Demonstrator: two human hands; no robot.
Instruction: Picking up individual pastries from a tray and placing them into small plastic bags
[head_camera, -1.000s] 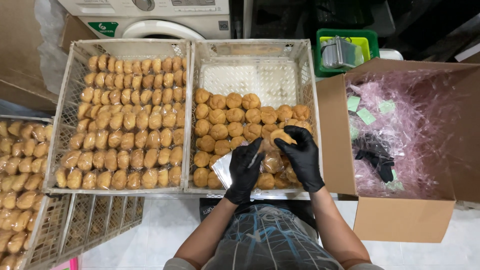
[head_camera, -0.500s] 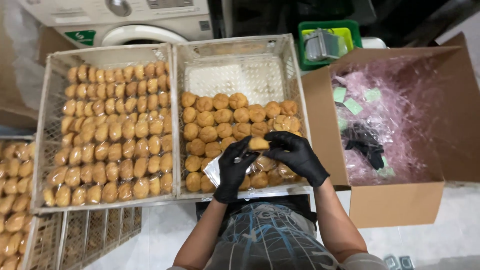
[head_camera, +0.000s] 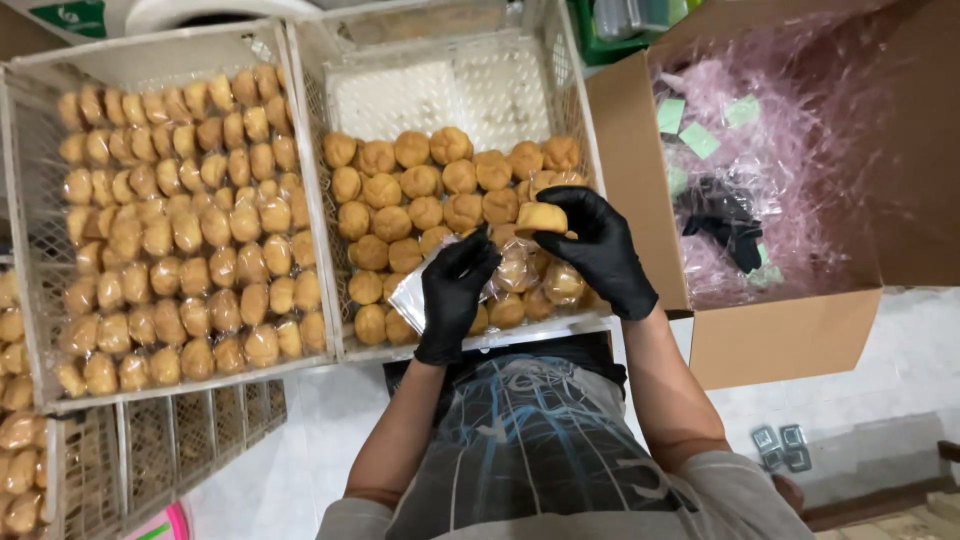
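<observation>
Right hand (head_camera: 598, 250), black-gloved, has one golden round pastry (head_camera: 541, 216) pinched between thumb and fingertips, lifted just above the crate of loose pastries (head_camera: 450, 190). The grip is closed on the pastry lightly, at its edges, presumably so the crust is not crushed. Left hand (head_camera: 452, 292), gloved too, is closed on a small clear plastic bag (head_camera: 412, 296), thumb and fingers gathered at its upper end; the bag hangs down and to the left of the hand, over the near edge of the crate. The two hands sit close together, pastry just to the right of the bag's top, which reads as the bag being held ready beside it (whether its mouth is already parted I cannot tell).

The white mesh crate (head_camera: 575, 120) under the hands is about half filled, its far part bare, and some pieces near the right hand look already wrapped in shiny film. To the left, a second crate (head_camera: 20, 200) is packed tight with rows of smaller, longer pastries. On the right stands an open cardboard box (head_camera: 780, 340) lined with pinkish plastic film (head_camera: 800, 190), with small green slips and something black lying inside. A green basket (head_camera: 590, 40) shows at the top edge, and more trays of pastries at the far left.
</observation>
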